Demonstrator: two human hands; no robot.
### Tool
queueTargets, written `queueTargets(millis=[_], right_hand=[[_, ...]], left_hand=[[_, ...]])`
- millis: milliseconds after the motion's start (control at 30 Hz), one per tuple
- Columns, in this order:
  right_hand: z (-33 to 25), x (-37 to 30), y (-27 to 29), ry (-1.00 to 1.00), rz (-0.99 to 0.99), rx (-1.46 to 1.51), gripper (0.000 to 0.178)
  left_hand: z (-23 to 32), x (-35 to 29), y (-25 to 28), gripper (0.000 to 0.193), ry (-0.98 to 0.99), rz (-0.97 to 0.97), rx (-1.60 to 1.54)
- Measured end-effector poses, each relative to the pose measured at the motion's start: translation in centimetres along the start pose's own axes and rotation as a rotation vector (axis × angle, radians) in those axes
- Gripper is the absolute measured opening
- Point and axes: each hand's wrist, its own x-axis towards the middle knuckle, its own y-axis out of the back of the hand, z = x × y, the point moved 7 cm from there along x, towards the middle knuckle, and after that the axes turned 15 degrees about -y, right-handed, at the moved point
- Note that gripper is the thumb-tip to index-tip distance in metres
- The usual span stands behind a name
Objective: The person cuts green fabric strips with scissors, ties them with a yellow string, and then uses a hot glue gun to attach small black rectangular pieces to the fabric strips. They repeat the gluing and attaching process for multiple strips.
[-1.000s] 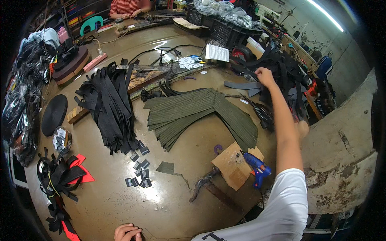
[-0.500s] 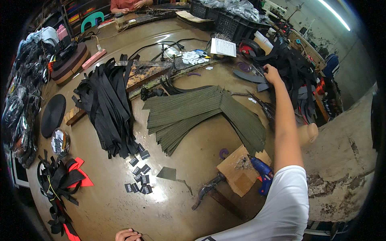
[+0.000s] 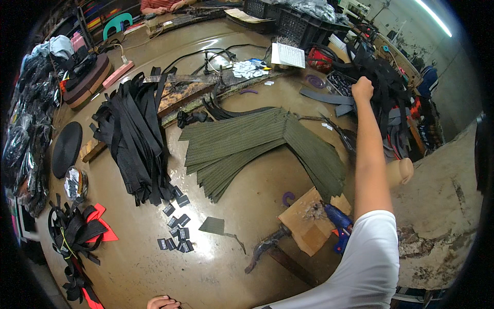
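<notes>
My right hand (image 3: 362,88) reaches to the far right, closed, against a heap of black webbing straps (image 3: 387,98). Whatever lies in its fingers is hidden. Beside it is a dark tray of small pieces (image 3: 339,83), with grey strips (image 3: 329,98) lying just nearer. My left hand (image 3: 163,303) shows only partly at the lower edge, its fingers curled; what they hold cannot be made out. Between the arms, olive-green webbing strips (image 3: 242,136) lie fanned in two overlapping stacks. Scissors (image 3: 342,129) rest at their right end.
Black straps (image 3: 135,139) lie piled at left, with small black labels (image 3: 177,226) nearer. A blue glue gun (image 3: 337,224) rests by cardboard (image 3: 307,221) near my right arm. A hammer-like tool (image 3: 267,247) lies left of it. A black crate (image 3: 288,26) stands at the back.
My right hand has moved slightly right and turned into a fist shape. The tray of small pieces beside it now shows, where black material covered it before. The left hand stays put.
</notes>
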Motion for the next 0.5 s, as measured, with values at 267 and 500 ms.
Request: queueTargets(millis=[267, 500], right_hand=[[-0.2, 5.0, -10.8, 0.123, -0.108, -0.025, 0.026], [-5.5, 13.2, -19.9, 0.537, -0.108, -0.114, 0.039]], left_hand=[[-0.4, -0.5, -0.1, 0.013, -0.006, 0.019, 0.002], [-1.3, -2.3, -0.7, 0.019, -0.022, -0.012, -0.004]])
